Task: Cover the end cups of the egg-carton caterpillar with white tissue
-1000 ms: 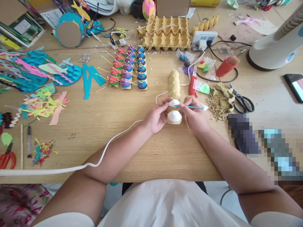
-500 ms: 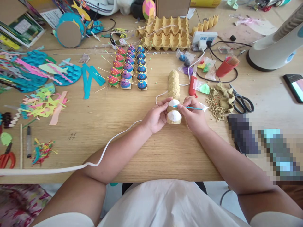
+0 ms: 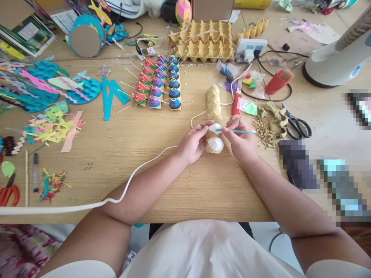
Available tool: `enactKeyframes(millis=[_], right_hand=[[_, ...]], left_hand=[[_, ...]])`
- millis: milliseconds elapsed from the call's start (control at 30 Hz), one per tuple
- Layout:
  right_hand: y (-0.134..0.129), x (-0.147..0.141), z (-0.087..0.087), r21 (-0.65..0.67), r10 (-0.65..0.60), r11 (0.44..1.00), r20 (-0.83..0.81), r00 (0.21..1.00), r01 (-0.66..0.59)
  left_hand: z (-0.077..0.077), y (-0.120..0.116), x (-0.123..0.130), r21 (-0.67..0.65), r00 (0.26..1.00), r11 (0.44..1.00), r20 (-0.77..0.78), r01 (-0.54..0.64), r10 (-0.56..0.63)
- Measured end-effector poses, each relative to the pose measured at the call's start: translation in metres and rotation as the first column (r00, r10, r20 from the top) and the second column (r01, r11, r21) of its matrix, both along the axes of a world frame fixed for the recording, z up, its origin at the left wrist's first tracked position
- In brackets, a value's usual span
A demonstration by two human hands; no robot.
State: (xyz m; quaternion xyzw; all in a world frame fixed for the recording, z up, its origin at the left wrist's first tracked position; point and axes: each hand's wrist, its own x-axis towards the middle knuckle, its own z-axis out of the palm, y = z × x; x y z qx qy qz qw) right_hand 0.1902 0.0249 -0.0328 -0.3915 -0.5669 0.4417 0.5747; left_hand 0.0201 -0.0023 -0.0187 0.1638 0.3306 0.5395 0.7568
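Observation:
A strip of egg-carton cups lies lengthwise in front of me. Its two nearest cups carry a smooth white coating, like clay; the nearest white cap is fully exposed. My left hand grips the strip from the left, thumb and fingers around the second white cup. In a pinch, my right hand holds a thin blue tool, its left end against that cup's white surface. The farther cups are bare tan pulp.
Painted egg-carton rows bristling with pins stand beyond my left hand. Egg trays and a power strip lie at the back. To the right are a red-handled cutter, torn carton scraps and black scissors. A white cable crosses my left forearm.
The strip has tipped slightly, showing more of the nearest white cap's top. My right hand and the blue tool have shifted a little to the right; my left hand keeps its hold.

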Motion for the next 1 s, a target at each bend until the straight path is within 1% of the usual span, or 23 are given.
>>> enactKeyframes(millis=[200,333,533,733,867,1000], right_hand=[[0.0016,0.0025,-0.0049,0.025,-0.013,1.000,0.059,0.998,0.012],[0.0007,0.0026,-0.0024,0.044,-0.017,0.999,0.099,0.995,0.013],[-0.0015,0.0012,0.0028,0.050,-0.008,0.999,0.140,0.990,0.001],[-0.0020,0.0002,0.0039,0.044,-0.012,0.999,0.165,0.986,0.004],[-0.0019,0.0011,0.0033,0.086,-0.026,0.996,0.183,0.983,0.010],[-0.0032,0.0019,0.0037,0.146,-0.038,0.989,0.160,0.986,0.014]], left_hand=[[-0.0006,-0.0002,0.0007,0.009,0.999,1.000,-0.032,0.001,-0.001],[-0.0031,0.0005,0.0006,0.025,0.999,1.000,-0.047,0.009,-0.008],[-0.0050,0.0008,0.0007,0.016,0.998,1.000,-0.060,0.012,-0.011],[-0.0039,-0.0002,0.0026,0.026,0.998,1.000,-0.056,-0.009,0.011],[-0.0031,-0.0012,0.0030,0.026,0.997,1.000,-0.076,-0.016,0.018],[-0.0054,-0.0023,0.0027,0.037,0.995,0.999,-0.099,0.010,-0.006]])
